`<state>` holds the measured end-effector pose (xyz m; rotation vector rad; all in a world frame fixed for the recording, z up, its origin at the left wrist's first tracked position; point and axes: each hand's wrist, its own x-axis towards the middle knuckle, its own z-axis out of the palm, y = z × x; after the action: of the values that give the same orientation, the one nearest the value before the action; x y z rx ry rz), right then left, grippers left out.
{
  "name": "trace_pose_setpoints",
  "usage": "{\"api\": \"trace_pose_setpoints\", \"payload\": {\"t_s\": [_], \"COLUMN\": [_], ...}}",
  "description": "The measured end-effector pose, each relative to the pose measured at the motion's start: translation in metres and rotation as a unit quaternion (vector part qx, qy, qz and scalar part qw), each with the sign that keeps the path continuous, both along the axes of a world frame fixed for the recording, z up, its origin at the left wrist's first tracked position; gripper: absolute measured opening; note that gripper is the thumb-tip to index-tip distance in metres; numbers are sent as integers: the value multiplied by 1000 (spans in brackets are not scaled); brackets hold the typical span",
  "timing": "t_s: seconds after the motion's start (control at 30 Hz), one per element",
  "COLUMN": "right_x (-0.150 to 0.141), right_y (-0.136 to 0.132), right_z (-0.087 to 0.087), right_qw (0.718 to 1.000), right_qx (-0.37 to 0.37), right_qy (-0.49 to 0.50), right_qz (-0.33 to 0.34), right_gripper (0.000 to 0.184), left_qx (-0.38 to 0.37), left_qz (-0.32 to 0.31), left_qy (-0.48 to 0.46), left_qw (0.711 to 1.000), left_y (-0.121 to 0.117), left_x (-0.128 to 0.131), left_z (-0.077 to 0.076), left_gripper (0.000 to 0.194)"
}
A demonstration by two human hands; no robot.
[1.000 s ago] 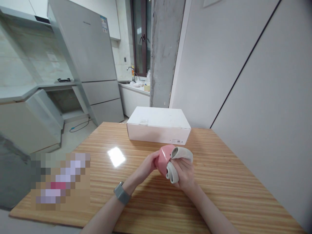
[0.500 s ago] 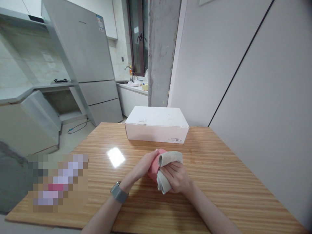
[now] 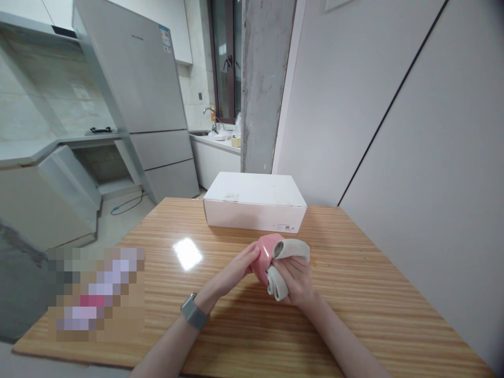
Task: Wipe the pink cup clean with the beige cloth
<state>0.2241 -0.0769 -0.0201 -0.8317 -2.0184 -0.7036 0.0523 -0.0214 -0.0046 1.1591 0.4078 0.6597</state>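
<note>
Pink glossy object [image 3: 263,256], angular, lower centre of the frame: one. My left hand [image 3: 241,266] grips its side; my right [image 3: 294,277] clutches one pale, folded cloth [image 3: 293,249] against it.

my glossy pink object [image 3: 263,258] and off-white cloth [image 3: 293,249] have swung back rightward.
half a second ago i had them farther left and closer to me; now my left hand [image 3: 236,269] and right hand [image 3: 298,281] have shifted right with them, and more of the shiny pink side shows beside the cloth.
</note>
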Motion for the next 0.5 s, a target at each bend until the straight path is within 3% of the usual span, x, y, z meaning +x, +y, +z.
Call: {"api": "trace_pose_setpoints", "payload": {"t_s": [0.27, 0.37, 0.5], "right_x": [-12, -18, -18], "right_y": [-1, -3, -4], "right_z": [-3, 0, 1], "right_qw": [997, 996, 996], "right_qx": [-6, 3, -7], "right_qy": [-55, -60, -56], "right_qz": [58, 63, 65], "right_gripper": [37, 35, 35], "left_qx": [-27, 2, 102], "left_qz": [92, 94, 97], "left_qy": [38, 72, 143], "left_qw": [995, 993, 980], "left_y": [-1, 0, 6], "left_x": [3, 2, 1], "left_z": [3, 7, 5], "left_gripper": [52, 48, 44]}}
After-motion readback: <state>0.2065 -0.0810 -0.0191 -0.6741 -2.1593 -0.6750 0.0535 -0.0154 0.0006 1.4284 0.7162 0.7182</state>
